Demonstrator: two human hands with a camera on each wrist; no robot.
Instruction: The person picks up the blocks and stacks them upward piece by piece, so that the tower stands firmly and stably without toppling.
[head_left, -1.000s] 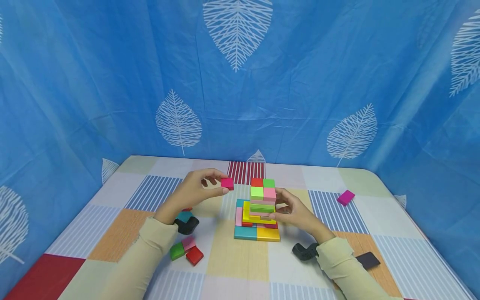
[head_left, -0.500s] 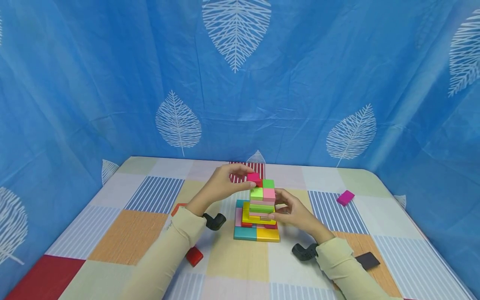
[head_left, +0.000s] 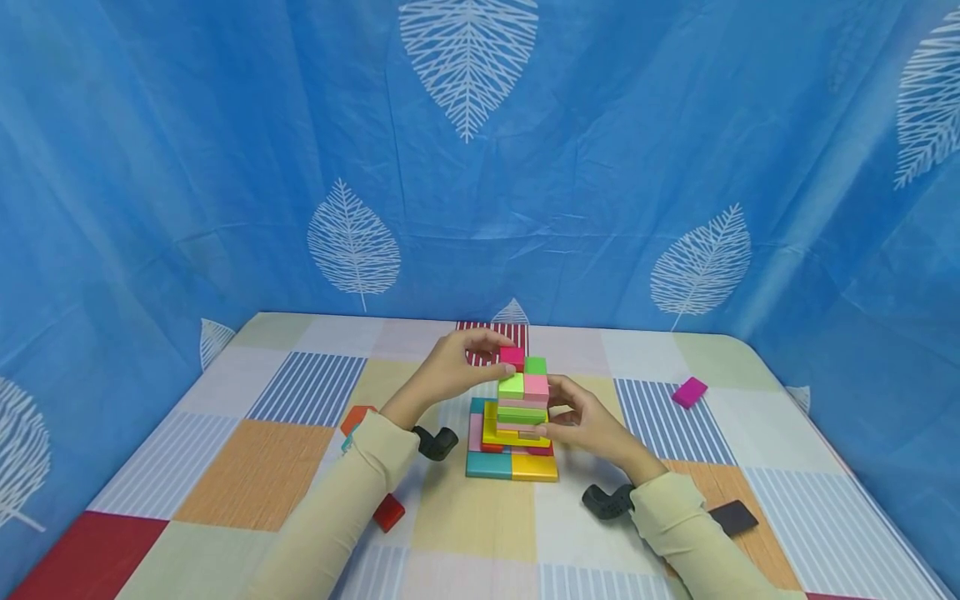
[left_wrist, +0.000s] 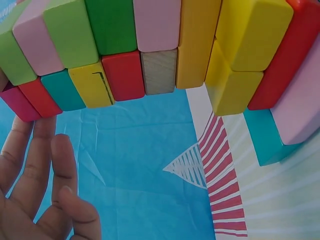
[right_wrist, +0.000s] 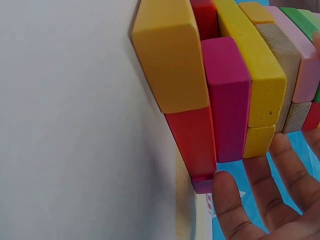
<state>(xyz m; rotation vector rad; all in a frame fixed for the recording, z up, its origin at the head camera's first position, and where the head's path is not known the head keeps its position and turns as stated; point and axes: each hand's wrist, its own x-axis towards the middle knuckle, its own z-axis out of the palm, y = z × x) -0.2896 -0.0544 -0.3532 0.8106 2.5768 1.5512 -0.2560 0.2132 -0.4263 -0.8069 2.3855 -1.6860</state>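
A tower of coloured wooden blocks (head_left: 522,414) stands on a wider stepped base of teal, yellow, pink and red blocks. At its back left top corner, my left hand (head_left: 450,367) pinches a magenta block (head_left: 512,356) between thumb and fingers. That magenta block (left_wrist: 21,104) appears at the stack's end in the left wrist view, resting against a red one, with fingertips on it. My right hand (head_left: 588,421) holds the tower's right side low down, thumb toward the front. In the right wrist view its fingers (right_wrist: 267,187) touch the lower yellow and bare wood blocks.
A purple block (head_left: 689,392) lies far right on the patchwork cloth. Left of the tower are an orange-red block (head_left: 357,418) and a red block (head_left: 389,512), partly behind the left arm. A dark flat piece (head_left: 733,517) lies by the right sleeve. A blue curtain hangs behind.
My left hand has carried the magenta block rightward from beside the tower onto its back left top corner, over the red block there. The right hand has stayed at the tower's side.
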